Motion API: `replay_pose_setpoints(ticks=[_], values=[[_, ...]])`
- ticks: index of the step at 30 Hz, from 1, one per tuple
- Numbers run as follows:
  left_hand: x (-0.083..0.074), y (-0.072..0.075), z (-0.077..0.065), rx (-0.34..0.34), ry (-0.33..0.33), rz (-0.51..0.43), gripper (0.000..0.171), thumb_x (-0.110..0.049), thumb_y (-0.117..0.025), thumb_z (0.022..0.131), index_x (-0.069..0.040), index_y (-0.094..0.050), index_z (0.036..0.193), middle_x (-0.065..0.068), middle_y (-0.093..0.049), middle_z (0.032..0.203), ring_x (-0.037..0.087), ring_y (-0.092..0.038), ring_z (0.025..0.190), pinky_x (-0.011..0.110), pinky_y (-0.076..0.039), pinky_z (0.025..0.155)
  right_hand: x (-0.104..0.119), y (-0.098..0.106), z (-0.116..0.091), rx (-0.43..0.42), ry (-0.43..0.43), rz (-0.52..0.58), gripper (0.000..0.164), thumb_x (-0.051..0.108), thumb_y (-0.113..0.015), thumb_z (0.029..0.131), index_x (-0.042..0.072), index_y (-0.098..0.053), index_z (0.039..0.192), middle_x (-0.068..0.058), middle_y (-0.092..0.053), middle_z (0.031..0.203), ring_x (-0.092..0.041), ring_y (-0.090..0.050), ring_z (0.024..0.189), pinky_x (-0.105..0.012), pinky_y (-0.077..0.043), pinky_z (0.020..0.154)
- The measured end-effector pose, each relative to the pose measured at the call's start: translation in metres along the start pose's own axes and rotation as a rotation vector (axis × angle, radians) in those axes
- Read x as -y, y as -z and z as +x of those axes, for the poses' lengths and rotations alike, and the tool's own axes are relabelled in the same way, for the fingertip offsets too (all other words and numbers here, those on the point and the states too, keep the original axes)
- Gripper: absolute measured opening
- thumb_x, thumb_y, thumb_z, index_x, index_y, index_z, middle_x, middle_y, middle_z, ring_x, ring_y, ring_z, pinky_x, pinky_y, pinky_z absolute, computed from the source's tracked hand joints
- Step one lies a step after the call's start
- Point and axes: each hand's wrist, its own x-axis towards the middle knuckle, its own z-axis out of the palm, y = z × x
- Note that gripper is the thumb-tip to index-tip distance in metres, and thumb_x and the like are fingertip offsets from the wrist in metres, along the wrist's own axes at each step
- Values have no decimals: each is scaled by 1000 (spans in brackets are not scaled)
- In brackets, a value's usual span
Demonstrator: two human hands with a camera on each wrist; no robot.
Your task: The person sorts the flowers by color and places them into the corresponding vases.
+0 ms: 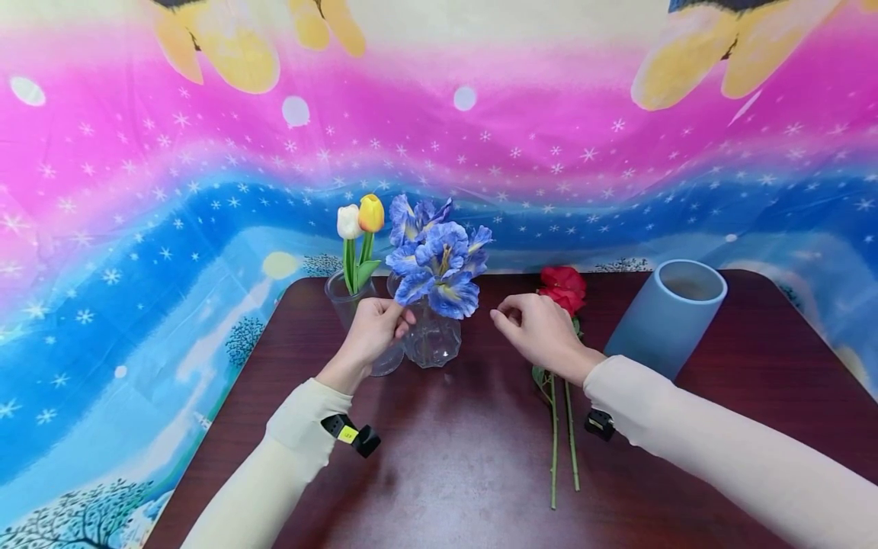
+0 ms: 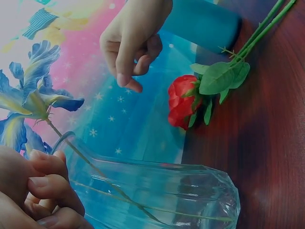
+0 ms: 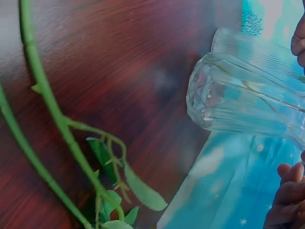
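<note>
Blue iris blooms (image 1: 442, 259) with yellow throats stand in a clear faceted glass vase (image 1: 434, 345), their thin stems visible through its wall. At the lower left petals, my left hand (image 1: 370, 332) has its thumb and fingertips together at a petal's edge, beside the vase's mouth. My right hand (image 1: 542, 328) hovers between the irises and the red roses (image 1: 564, 284); its fingers are loosely bent and nothing shows between them. In the left wrist view, that right hand (image 2: 133, 45) hangs above the rose blooms (image 2: 181, 102).
Behind my left hand, a ribbed clear glass (image 3: 243, 45) holds white and yellow tulips (image 1: 360, 216). A blue-grey vase (image 1: 661, 328) stands beyond my right wrist. The rose stems (image 1: 554, 450) lie along the dark wooden table (image 1: 439, 473). A printed cloth (image 1: 535, 145) hangs behind.
</note>
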Motion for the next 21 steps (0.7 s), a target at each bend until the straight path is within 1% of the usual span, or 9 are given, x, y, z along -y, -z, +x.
replay_pose_setpoints(ticks=[8,17,21], values=[[-1,-1,1,-4,4,3,47,-30,-48,108,-5,-63,72,-7,-48,50,6,-33,43,22,-26,43,-9,7,-8,7,4,-29,23,32,-64,97,12,-76,101,4,-53,57,-12,-46,52,-30,-35,47],[0,-1,1,1,1,-1,46,-28,-48,108,-4,-62,72,-6,-48,50,6,-32,43,22,-26,44,-20,16,-21,39,-14,-39,21,31,-64,98,14,-75,103,4,-52,57,-12,-46,51,-31,-35,46],[0,-1,1,-5,6,1,47,-29,-48,108,-4,-62,71,-6,-48,49,6,-32,43,22,-25,43,-24,18,-27,45,-14,-32,21,30,-65,97,13,-75,104,4,-51,56,-12,-45,48,-31,-33,44]])
